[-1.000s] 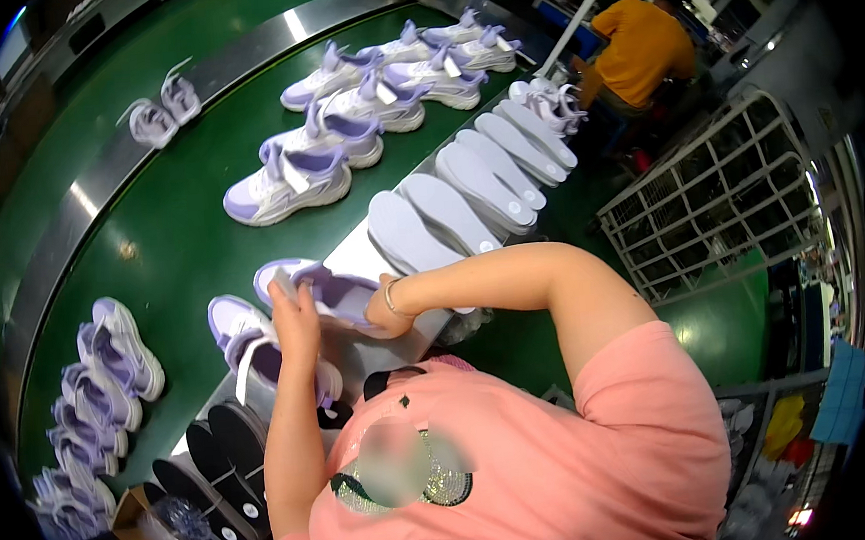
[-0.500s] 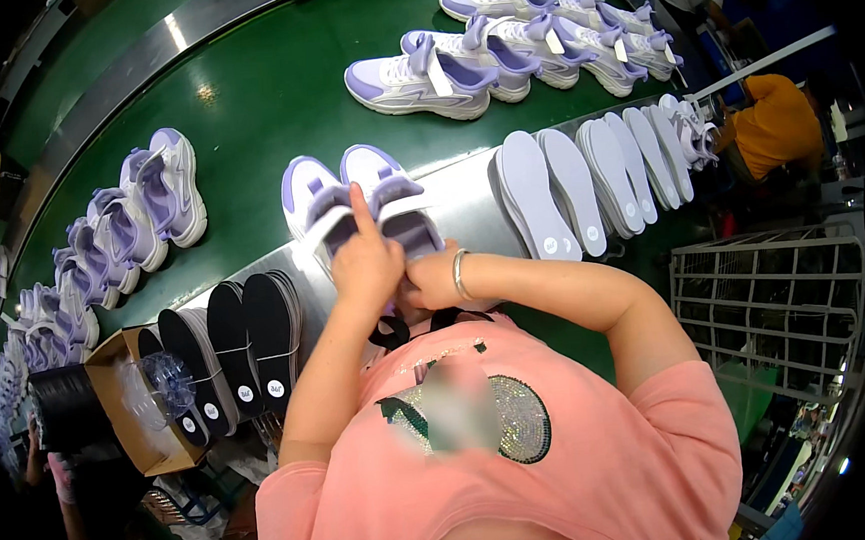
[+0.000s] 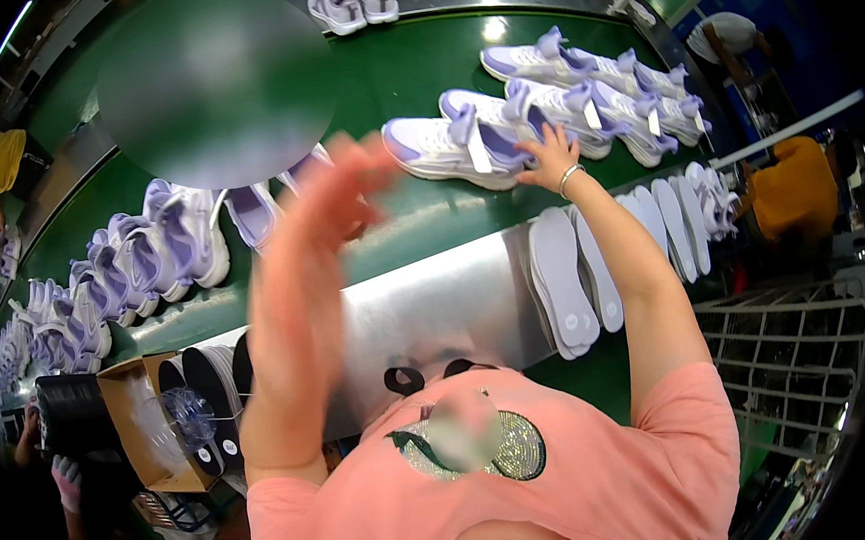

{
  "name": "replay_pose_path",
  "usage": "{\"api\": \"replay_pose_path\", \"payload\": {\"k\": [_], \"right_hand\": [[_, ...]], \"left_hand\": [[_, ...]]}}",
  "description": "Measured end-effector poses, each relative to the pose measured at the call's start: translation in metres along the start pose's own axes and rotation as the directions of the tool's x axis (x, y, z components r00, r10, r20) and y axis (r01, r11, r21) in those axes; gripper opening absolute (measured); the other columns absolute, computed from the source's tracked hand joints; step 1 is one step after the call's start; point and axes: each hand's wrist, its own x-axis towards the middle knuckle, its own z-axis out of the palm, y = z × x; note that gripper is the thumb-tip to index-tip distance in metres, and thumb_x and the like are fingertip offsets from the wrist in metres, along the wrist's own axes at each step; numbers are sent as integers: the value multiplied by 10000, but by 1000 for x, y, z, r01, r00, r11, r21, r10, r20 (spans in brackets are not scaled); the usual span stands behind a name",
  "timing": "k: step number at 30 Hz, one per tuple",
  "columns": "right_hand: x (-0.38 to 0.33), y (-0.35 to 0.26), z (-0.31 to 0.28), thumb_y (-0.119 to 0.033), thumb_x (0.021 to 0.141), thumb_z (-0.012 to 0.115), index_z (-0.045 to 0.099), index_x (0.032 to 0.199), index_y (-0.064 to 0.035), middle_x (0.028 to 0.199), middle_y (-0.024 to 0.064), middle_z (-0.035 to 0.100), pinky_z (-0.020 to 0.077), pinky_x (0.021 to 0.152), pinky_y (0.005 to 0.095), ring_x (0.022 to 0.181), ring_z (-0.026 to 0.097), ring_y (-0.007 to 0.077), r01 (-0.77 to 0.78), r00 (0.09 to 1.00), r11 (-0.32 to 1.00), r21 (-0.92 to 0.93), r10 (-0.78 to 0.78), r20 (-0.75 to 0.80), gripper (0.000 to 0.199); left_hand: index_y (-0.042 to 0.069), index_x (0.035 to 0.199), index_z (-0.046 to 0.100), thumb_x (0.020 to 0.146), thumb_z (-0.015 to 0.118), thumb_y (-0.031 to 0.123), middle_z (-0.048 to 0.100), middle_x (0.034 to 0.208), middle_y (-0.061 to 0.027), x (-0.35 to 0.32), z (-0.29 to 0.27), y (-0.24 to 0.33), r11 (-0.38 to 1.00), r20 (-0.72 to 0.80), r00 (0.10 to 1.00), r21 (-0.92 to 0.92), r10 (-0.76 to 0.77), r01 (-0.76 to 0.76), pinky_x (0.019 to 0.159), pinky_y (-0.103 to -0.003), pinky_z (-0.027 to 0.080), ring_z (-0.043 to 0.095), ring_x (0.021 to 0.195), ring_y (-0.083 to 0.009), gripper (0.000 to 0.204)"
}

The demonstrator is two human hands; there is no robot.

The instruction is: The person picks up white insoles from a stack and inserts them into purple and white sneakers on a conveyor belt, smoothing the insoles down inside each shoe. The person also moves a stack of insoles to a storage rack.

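Note:
My right hand [image 3: 550, 158] reaches out with its fingers spread, at the heel of the nearest white and lilac sneaker [image 3: 449, 148] in the group on the right. Whether it touches that sneaker I cannot tell. Smeared by motion, my left hand [image 3: 332, 192] is raised over the green conveyor belt [image 3: 388, 213], and its fingers are unclear. Just left of it lies a sneaker [image 3: 253, 214], partly hidden by my forearm and a blurred round patch. A row of similar sneakers [image 3: 184, 232] runs off to the left.
Stacks of pale lilac insoles [image 3: 557, 276] lie on the metal ledge [image 3: 435, 305] to the right. Black insoles [image 3: 210, 386] and an open cardboard box [image 3: 127, 422] are at the left. A wire basket [image 3: 780, 356] stands at the right. Other people work around the belt.
Both hands have left the sneaker pair in front of me. That pair now appears farther left, by the row. My right hand has stretched toward the right-hand group; my left hand has lifted.

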Motion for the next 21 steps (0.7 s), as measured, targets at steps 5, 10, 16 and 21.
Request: {"api": "replay_pose_path", "payload": {"k": [5, 10, 16, 21], "right_hand": [[37, -13, -16, -442, 613, 665, 614, 962, -249, 1127, 124, 469, 179, 916, 473, 1098, 404, 255, -47, 963, 997, 56, 30, 267, 402], [40, -50, -49, -461, 665, 613, 629, 931, -180, 964, 76, 553, 269, 865, 432, 958, 500, 230, 71, 989, 996, 52, -77, 129, 388], [-23, -126, -104, -439, 727, 562, 610, 852, -90, 846, 138, 588, 444, 698, 386, 811, 561, 293, 216, 961, 973, 80, -226, 157, 374], [-121, -155, -71, -402, 734, 569, 585, 806, -69, 809, 164, 534, 456, 604, 411, 742, 554, 327, 292, 950, 956, 13, -292, 110, 341]], "left_hand": [[83, 1234, 375, 822, 377, 461, 399, 1243, -182, -45, 82, 65, 786, 109, 958, -600, 264, -148, 917, -451, 243, 363, 1153, -299, 559], [21, 1170, 395, 847, 369, 383, 441, 1185, -189, -40, 91, 69, 609, 281, 919, -791, 275, 60, 918, -380, 273, 407, 1102, -263, 486], [-54, 1092, 419, 878, 360, 290, 492, 1114, -197, -17, 91, 86, 213, 662, 721, -750, 207, 627, 920, -295, 310, 460, 1042, -218, 409], [-81, 1180, 379, 887, 380, 288, 471, 1169, -199, -33, 83, 112, 263, 839, 521, -544, 158, 797, 912, -246, 338, 444, 1099, -209, 471]]}}
